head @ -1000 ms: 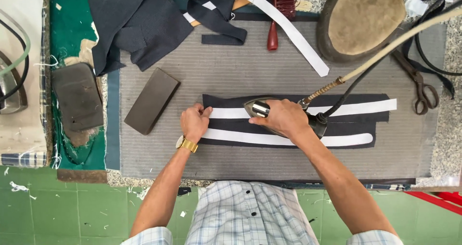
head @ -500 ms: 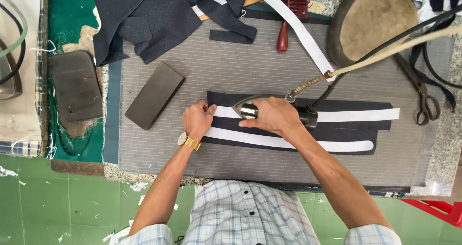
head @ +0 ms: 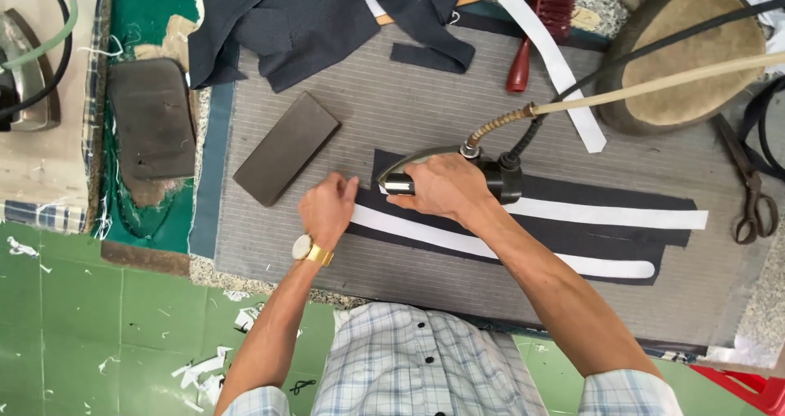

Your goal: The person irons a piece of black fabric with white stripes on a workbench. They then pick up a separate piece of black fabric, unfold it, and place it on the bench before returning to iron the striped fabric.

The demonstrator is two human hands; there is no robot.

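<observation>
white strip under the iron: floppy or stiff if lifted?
Probably floppy: the white strip lies flat and curves along the dark cloth. Likely light; another strip drapes loosely. Left hand pins its end, so it may slide.

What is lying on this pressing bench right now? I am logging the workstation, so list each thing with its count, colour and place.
Iron: one, dark with metal handle, on the dark fabric piece, under the right hand.
Dark fabric piece: one, navy, mid pad.
White strips: two on the dark piece; a third runs across the pad's top.
Pressing pad: one, grey striped.
Block: one, dark grey, left on the pad.
Dark cloth heap: navy, top left.
Brush: one, red, top.
Scissors: one pair, dark metal, right edge.
Round cushion: one, tan, top right.
Second iron: one, metal, far left.
Left hand: holds down the strip end; gold watch.
Right hand: grips the iron.
</observation>
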